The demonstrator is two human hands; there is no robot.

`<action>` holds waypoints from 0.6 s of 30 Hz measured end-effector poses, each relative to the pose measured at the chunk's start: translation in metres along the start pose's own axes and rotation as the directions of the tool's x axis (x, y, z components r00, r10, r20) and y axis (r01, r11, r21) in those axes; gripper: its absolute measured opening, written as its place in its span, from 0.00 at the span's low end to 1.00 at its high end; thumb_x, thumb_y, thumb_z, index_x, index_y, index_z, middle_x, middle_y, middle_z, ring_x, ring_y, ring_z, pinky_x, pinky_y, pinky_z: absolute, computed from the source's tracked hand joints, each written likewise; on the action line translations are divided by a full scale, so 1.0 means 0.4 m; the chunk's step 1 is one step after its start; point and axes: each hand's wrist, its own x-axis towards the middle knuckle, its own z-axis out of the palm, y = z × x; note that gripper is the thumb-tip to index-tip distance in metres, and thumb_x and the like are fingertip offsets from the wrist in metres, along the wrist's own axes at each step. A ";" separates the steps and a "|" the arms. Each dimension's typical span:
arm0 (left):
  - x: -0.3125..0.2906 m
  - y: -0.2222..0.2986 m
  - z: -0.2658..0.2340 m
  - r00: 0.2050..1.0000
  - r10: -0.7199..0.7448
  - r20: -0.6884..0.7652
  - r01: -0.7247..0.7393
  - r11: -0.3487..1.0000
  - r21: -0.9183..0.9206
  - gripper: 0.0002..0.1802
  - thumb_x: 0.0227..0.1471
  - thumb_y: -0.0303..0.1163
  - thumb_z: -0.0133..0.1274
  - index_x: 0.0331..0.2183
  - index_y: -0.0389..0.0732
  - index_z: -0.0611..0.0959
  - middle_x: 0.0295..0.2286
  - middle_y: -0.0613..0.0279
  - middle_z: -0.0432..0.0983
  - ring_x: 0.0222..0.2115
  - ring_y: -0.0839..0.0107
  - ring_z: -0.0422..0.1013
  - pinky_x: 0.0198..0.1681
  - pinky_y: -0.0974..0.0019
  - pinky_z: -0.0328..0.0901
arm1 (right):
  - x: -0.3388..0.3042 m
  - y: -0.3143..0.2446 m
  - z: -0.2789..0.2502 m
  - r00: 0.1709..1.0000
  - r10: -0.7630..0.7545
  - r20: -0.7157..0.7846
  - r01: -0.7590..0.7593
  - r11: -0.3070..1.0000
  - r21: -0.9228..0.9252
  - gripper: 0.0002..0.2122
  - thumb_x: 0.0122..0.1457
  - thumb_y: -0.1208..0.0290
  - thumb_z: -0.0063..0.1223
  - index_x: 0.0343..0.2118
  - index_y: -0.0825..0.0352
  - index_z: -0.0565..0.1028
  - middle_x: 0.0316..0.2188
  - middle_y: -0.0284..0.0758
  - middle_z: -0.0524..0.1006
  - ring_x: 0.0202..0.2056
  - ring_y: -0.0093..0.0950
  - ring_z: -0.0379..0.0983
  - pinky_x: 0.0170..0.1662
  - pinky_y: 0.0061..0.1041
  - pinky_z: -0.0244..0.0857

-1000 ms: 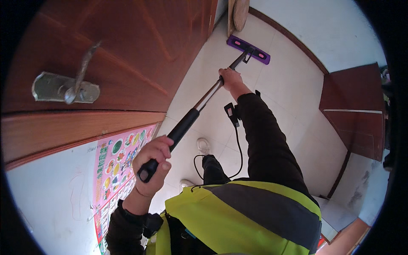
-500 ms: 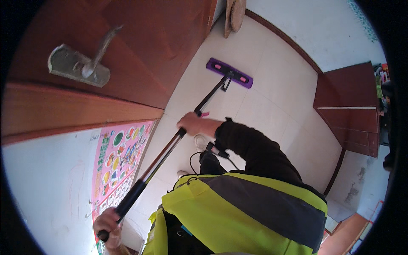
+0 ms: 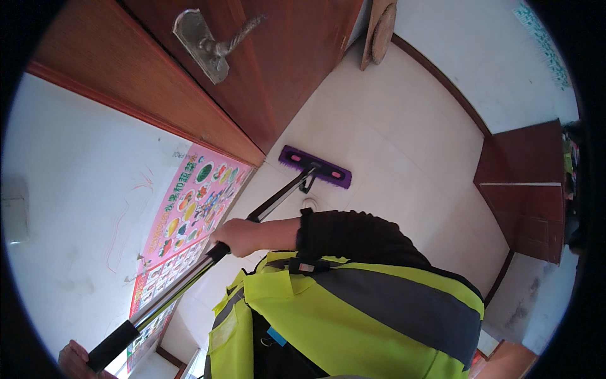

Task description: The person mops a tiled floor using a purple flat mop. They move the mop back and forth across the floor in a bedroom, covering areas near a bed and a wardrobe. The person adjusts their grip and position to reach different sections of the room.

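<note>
Purple fringed rectangular mop head point(image 3: 329, 174) is seen on pale tiled floor point(image 3: 391, 145) nr centre, just twd 12 o'clock; vs 1 s ago it's been drawn back nr pale shoe point(image 3: 309, 203), now well apart fr brown round wooden board point(image 3: 382, 35) at 1 o'clock. Silver-and-black metal pole point(image 3: 172, 290) is clenched by R hand point(image 3: 235, 237), 8 o'clock. Pole's black grip end is grasped by L hand point(image 3: 77, 362), partly cut off, farther out twd 8 o'clock than bef.
</note>
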 end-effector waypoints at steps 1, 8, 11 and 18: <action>0.013 -0.031 0.002 0.999 -0.012 -0.052 0.014 0.999 0.039 0.16 0.46 0.45 0.51 0.17 0.49 0.67 0.14 0.72 0.61 0.19 0.74 0.61 0.33 0.61 0.57 | -0.004 0.026 -0.030 1.000 0.004 -0.022 -0.004 1.000 -0.015 0.20 0.36 0.82 0.50 0.38 0.64 0.70 0.32 0.44 0.74 0.37 0.43 0.70 0.39 0.37 0.63; 0.212 -0.374 0.150 0.990 -0.063 -0.124 0.061 0.998 -0.022 0.20 0.39 0.41 0.60 0.18 0.50 0.64 0.15 0.74 0.62 0.21 0.77 0.59 0.41 0.62 0.56 | -0.090 0.359 -0.338 0.959 0.094 -0.266 -0.166 0.950 -0.265 0.20 0.33 0.80 0.48 0.36 0.61 0.72 0.32 0.40 0.74 0.39 0.41 0.70 0.42 0.34 0.64; 0.352 -0.536 0.296 0.987 -0.093 -0.131 0.086 0.995 -0.059 0.17 0.39 0.41 0.60 0.18 0.49 0.68 0.16 0.72 0.64 0.22 0.72 0.63 0.42 0.58 0.57 | -0.159 0.536 -0.490 0.883 0.097 -0.459 -0.259 0.916 -0.305 0.14 0.39 0.79 0.49 0.33 0.59 0.74 0.32 0.40 0.75 0.39 0.41 0.70 0.40 0.38 0.63; 0.496 -0.822 0.567 0.950 -0.243 -0.194 0.187 0.946 -0.266 0.11 0.45 0.34 0.54 0.22 0.44 0.68 0.21 0.62 0.65 0.30 0.64 0.64 0.48 0.55 0.55 | -0.240 0.852 -0.666 0.746 0.349 -0.568 -0.582 0.757 -0.298 0.10 0.39 0.81 0.47 0.27 0.62 0.71 0.29 0.38 0.74 0.37 0.39 0.70 0.38 0.33 0.62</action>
